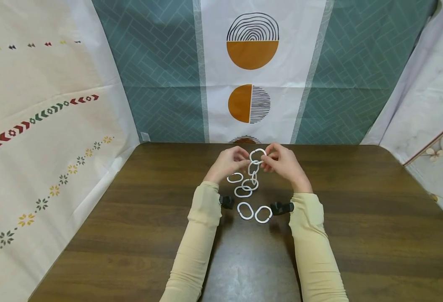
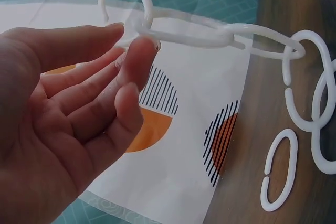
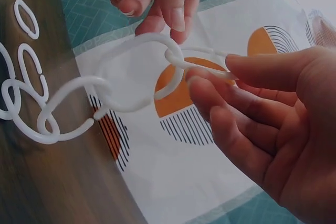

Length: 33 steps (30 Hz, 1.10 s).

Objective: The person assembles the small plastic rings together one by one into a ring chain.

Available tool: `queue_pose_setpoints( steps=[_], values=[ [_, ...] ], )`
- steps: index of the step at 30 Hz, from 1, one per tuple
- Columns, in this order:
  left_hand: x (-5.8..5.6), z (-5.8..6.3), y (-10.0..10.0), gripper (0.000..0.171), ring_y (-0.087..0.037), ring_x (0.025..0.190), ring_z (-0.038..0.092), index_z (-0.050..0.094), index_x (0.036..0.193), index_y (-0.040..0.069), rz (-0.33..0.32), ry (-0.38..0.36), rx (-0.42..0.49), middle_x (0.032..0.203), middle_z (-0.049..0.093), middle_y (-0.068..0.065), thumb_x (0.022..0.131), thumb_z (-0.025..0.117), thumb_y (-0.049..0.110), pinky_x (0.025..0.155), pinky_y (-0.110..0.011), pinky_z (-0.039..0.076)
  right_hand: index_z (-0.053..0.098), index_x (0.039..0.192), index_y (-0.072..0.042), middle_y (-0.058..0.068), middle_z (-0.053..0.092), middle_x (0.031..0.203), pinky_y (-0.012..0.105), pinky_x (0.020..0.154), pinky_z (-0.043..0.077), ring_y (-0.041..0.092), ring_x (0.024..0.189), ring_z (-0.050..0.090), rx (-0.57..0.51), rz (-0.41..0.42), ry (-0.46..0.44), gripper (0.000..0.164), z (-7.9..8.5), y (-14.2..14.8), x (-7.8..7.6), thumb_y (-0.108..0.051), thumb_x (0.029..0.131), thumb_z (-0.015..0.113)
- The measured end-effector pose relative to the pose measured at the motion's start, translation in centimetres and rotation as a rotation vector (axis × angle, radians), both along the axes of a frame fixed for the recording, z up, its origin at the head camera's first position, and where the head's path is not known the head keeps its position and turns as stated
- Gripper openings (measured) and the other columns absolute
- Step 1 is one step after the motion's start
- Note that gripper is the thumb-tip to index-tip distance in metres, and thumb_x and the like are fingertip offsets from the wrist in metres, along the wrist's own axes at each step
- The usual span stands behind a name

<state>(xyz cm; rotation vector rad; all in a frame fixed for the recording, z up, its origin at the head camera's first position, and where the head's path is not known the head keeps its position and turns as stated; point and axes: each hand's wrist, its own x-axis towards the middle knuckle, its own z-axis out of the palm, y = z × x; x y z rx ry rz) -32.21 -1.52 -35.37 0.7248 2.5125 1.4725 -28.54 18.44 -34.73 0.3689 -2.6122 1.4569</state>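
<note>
My right hand point(image 1: 283, 164) pinches a white plastic C-shaped link point(image 3: 206, 70) between thumb and fingertips. From it hangs a chain of several such links point(image 2: 184, 37), sloping down to the table, its lower end lying on the wood. On the other side, my left hand point(image 1: 230, 161) is close by the top of the chain. Its thumb and fingertips point(image 2: 143, 59) are apart, right at the joint between the first two links. A loose link point(image 2: 291, 167) with a small gap in its side lies beside the chain.
Two more loose links, one left point(image 1: 239, 208) and one right point(image 1: 257, 214), lie between my wrists on the brown wooden table point(image 1: 357, 209). Behind the table's far edge hangs a patterned cloth point(image 1: 161, 84). Black wrist cameras point(image 1: 280, 208) sit close above the table.
</note>
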Motion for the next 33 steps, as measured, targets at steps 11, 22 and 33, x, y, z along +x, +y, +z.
queue_pose_setpoints(
  steps=[11, 22, 33],
  values=[
    [-0.2, 0.0, -1.0, 0.018, -0.035, 0.082, 0.068, 0.068, 0.104, 0.004, 0.035, 0.064, 0.024, 0.093, 0.071, -0.014, 0.093, 0.064, 0.018, 0.071, -0.031, 0.055, 0.049, 0.098, 0.002, 0.028, 0.070, 0.090, 0.031, 0.061, 0.055, 0.016, 0.068, 0.068, -0.096, 0.128, -0.061, 0.014, -0.2, -0.7, -0.1, -0.003, 0.093, 0.061],
    [-0.4, 0.1, -1.5, 0.015, -0.024, 0.072, 0.064, 0.069, 0.097, 0.005, 0.049, 0.137, 0.038, 0.080, 0.068, -0.011, 0.093, 0.065, 0.019, 0.065, -0.020, 0.048, 0.055, 0.099, 0.002, 0.025, 0.070, 0.093, 0.035, 0.065, 0.054, 0.017, 0.072, 0.068, -0.008, 0.122, -0.061, 0.016, -0.7, -0.9, -0.3, -0.005, 0.089, 0.066],
    [-0.6, 0.1, -1.7, 0.016, -0.037, 0.081, 0.066, 0.069, 0.097, 0.004, 0.077, 0.160, 0.084, 0.083, 0.069, -0.013, 0.093, 0.066, 0.019, 0.067, -0.021, 0.048, 0.062, 0.102, 0.003, 0.014, 0.070, 0.088, 0.028, 0.074, 0.050, 0.017, 0.079, 0.066, 0.240, 0.309, -0.058, 0.019, -0.9, -1.0, -0.2, -0.008, 0.089, 0.067]
  ],
)
